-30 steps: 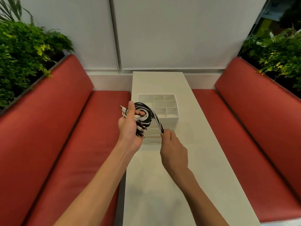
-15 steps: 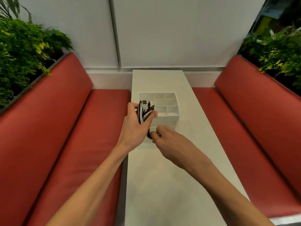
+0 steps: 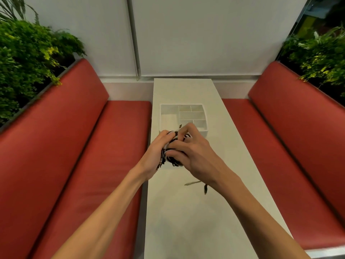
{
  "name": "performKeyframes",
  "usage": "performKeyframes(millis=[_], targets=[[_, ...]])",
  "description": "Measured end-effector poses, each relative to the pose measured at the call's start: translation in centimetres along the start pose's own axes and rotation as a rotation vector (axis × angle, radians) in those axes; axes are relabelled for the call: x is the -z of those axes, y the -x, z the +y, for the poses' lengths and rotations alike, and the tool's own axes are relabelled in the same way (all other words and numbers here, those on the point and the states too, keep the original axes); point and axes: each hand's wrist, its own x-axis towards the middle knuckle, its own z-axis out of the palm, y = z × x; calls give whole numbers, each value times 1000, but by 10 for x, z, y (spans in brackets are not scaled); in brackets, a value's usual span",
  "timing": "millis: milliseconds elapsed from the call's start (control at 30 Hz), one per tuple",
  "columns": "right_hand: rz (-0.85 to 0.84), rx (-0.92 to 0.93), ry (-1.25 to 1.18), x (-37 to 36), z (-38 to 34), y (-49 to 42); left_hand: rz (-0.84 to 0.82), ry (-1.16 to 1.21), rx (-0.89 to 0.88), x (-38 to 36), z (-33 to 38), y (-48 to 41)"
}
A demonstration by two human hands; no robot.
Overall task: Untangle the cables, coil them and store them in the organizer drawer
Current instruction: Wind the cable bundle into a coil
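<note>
Cable bundle (image 3: 173, 161), frame centre: likely light, limp, springy. Left hand (image 3: 154, 154) and right hand (image 3: 197, 156) both curled round it. Best grip: across all loops.

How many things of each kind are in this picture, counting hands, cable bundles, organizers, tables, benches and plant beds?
2 hands: left hand, right hand
1 cable bundle
1 organizer
1 table
2 red benches: left bench, right bench
2 plant beds: left plants, right plants
Total: 9
</note>
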Motion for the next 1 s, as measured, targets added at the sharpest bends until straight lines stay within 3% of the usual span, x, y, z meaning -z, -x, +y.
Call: performKeyframes(millis=[133, 333, 500, 567, 667, 800, 1000], targets=[[20, -38, 149, -3, 1, 0, -54, 15, 38, 0, 1, 6], [42, -92, 84, 7, 3, -9, -141, -65, 14, 3, -13, 10], [-48, -2, 271, 12, 18, -10, -290, -323, 40, 7, 4, 8], [-111, -31, 297, 14, 23, -12, -346, -321, 97, 10, 8, 7], [-217, -164, 142, 17, 26, -13, -403, -278, 164, 12, 16, 7], [-217, -378, -299, 35, 48, -2, -476, -168, 243, 24, 25, 14], [-462, -418, -499, 45, 73, 26, -420, 113, 345, 29, 35, 21]])
